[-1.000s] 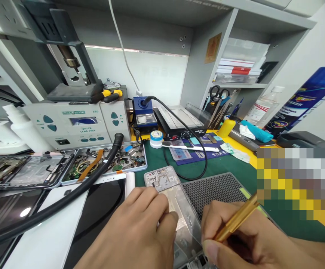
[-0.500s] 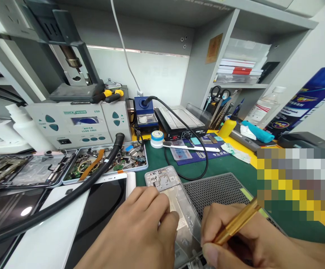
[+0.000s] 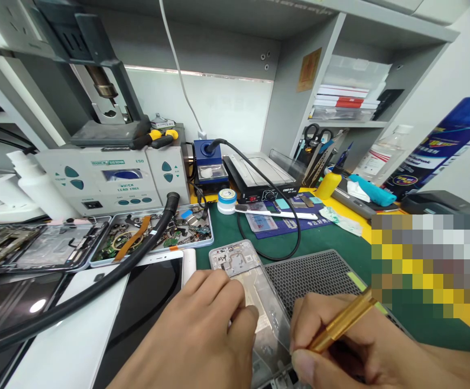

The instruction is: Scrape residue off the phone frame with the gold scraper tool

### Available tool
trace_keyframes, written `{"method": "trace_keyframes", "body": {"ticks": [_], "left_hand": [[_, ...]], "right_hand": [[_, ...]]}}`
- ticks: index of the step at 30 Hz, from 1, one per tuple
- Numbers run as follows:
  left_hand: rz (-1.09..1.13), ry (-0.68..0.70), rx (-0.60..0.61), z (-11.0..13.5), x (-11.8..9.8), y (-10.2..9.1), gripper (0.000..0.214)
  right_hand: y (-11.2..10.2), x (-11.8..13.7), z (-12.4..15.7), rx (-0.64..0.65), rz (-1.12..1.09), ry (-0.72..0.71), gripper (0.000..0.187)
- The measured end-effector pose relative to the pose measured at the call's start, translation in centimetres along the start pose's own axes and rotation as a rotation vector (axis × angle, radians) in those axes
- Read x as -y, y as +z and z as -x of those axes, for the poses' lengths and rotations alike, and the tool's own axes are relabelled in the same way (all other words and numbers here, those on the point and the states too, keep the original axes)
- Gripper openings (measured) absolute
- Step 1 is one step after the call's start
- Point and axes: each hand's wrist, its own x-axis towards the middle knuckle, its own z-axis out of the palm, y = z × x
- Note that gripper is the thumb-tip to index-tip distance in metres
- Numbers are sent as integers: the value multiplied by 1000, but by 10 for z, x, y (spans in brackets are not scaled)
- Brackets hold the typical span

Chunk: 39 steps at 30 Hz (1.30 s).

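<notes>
A phone housing (image 3: 274, 296), its cover off and its inside facing up, lies on the green mat at lower middle. My left hand (image 3: 202, 329) rests over its left edge, fingers curled in and thumb bent against them; whatever they grip is hidden. My right hand (image 3: 332, 340) is closed round a slim, gold-coloured metal tool (image 3: 342, 321), held like a pen and slanting down to the left. The tool's tip is hidden by my fingers, near the housing's lower right side. A grey metal bracket (image 3: 238, 265) with handwriting covers the housing's upper end.
A perforated dark pad (image 3: 311, 273) lies right of the housing. Left are a phone with a black screen (image 3: 145, 302), a black hose (image 3: 97, 292) and a parts tray (image 3: 190, 237). Behind stand a hot-air station (image 3: 121, 183), a heating plate (image 3: 263, 175) and a white-handled brush (image 3: 275, 213).
</notes>
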Motion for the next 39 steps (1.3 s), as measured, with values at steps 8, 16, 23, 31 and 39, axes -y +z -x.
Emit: {"method": "trace_keyframes", "body": {"ticks": [8, 16, 23, 31, 39], "left_hand": [[-8, -2, 1, 6, 2, 2, 22], [11, 14, 11, 4, 1, 2, 19], [22, -2, 40, 6, 1, 0, 20], [26, -1, 8, 6, 3, 5, 19], [45, -46, 32, 5, 0, 1, 16]], "right_hand": [[-1, 2, -2, -6, -3, -18, 31], [-1, 0, -2, -9, 20, -18, 32], [-1, -2, -1, 11, 6, 4, 34], [0, 0, -2, 6, 17, 1, 29], [-2, 9, -3, -53, -2, 20, 26]]}}
